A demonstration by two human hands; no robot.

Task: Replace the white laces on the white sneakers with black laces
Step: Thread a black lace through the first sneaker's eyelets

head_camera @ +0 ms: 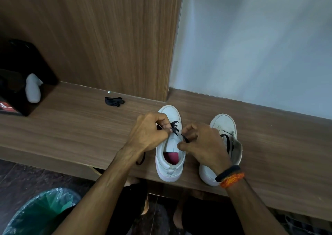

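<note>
The black flat lace [173,127] is part-threaded through the lower eyelets of the white leather sneaker [170,144] that stands on the brown wooden shelf [71,127] directly under both hands. The left hand [150,132] pinches one run of the lace between thumb and curled fingers just over the eyelets; the right hand [203,144] pinches the free tip [185,138] beside the tongue. A second white sneaker [222,144], already carrying black lace, sits just beyond the right hand's knuckles. A bundled black lace [114,101] lies well ahead of the left hand. The risk, as I judge it: the tip could miss or skip an eyelet, or a hard tug could pull the ends uneven, since the upper eyelets are hidden behind the fingers
</note>
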